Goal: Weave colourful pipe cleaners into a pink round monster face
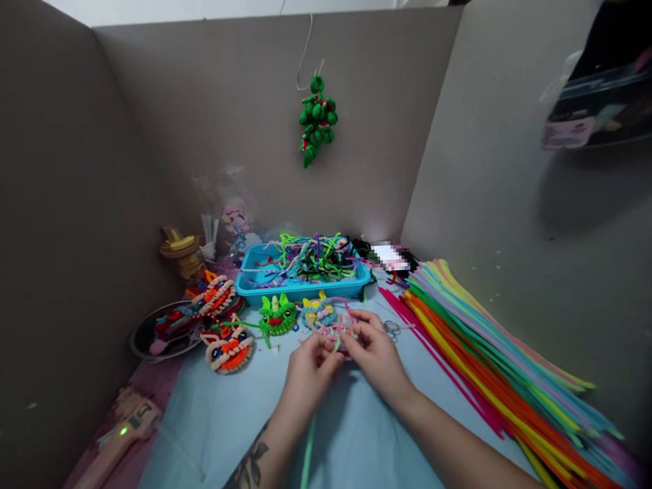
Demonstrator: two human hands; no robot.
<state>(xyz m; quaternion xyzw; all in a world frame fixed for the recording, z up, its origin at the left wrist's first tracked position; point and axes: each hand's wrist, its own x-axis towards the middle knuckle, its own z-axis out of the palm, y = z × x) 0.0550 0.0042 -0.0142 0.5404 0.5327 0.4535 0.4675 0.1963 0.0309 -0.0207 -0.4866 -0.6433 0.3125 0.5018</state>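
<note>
My left hand (pixel 307 368) and my right hand (pixel 379 354) meet over the middle of the blue-covered table. Both are closed in a pinch around a small pink pipe-cleaner piece (pixel 341 325), largely hidden behind the fingers. A mint-green pipe cleaner (pixel 307 458) passes through the left fingertips, its long end hanging toward me. Just beyond the hands lies a light-blue and yellow pipe-cleaner figure (pixel 317 313). To its left sits a green pipe-cleaner animal head (pixel 278 316) with black eyes and a red mouth.
A blue tray (pixel 306 294) of pipe-cleaner scraps stands behind. Long colourful pipe cleaners (pixel 482 360) fan out at right. Orange-and-cream figures (pixel 230 349) and a metal bowl (pixel 141 346) lie left, a pink glue gun (pixel 111 448) front left. Grey partitions enclose three sides; a green ornament (pixel 318 122) hangs behind.
</note>
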